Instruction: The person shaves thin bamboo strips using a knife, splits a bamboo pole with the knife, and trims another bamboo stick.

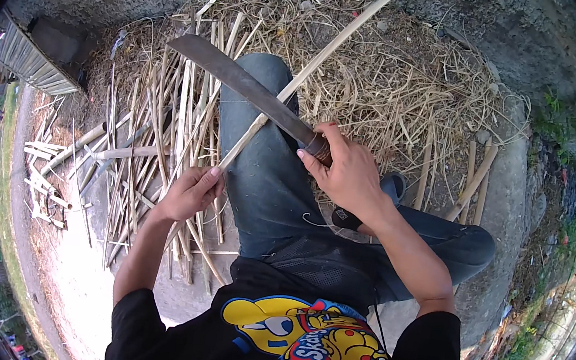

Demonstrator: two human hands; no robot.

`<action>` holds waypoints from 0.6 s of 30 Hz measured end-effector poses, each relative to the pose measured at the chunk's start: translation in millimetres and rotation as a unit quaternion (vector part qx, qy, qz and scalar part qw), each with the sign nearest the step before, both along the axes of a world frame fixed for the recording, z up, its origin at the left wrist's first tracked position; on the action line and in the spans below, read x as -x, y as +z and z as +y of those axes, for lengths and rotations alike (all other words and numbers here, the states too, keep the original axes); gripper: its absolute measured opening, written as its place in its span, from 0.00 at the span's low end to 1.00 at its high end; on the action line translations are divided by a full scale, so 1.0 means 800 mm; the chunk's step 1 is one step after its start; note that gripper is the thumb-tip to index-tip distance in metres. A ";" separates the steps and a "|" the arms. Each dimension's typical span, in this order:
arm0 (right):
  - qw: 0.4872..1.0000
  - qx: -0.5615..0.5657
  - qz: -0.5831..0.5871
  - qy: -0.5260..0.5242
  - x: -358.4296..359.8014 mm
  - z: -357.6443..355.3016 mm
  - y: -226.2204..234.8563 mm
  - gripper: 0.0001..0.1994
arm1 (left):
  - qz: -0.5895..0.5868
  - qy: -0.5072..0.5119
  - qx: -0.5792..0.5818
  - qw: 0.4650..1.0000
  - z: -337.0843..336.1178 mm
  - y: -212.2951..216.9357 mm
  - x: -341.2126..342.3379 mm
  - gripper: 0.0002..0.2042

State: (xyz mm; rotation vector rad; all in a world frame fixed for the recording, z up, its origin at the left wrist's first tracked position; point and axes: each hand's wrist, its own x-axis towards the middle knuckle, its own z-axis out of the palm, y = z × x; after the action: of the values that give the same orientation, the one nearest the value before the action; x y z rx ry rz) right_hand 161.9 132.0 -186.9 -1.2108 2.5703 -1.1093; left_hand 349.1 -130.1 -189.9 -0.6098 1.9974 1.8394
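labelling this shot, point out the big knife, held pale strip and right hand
Big knife [242, 86]: head view, middle of the blade
Held pale strip [318, 65]: head view, stretch just beyond the blade
Right hand [350, 176]: head view, back of the hand

The single fisheye view looked steeply down from the person's head, near above dark-blue denim trousers [251, 190], reaching past the grey concrete ground's [507, 192] edges.

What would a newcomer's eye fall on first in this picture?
Probably the large dark machete, gripped in the right hand and crossing a long pale strip that the left hand holds by its lower end. Next might come the tangled shavings beyond the right hand, then loose strips piled at left.
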 end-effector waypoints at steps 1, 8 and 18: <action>1.000 0.001 0.001 -0.001 -0.005 0.001 0.001 0.22 | 0.001 -0.001 0.001 1.000 0.000 0.000 0.001 0.24; 0.982 0.088 0.168 0.010 -0.034 0.007 -0.015 0.22 | 0.002 0.038 -0.155 0.987 0.006 0.016 0.002 0.25; 0.977 0.054 0.200 -0.049 0.047 0.019 -0.007 0.21 | -0.011 0.017 -0.028 0.999 -0.002 0.020 -0.022 0.27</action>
State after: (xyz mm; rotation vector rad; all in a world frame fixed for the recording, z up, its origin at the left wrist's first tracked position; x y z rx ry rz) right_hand 124.4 147.5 -192.4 -1.4812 2.9247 -1.1359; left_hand 367.1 -131.3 -173.7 -0.6478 1.9252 1.8944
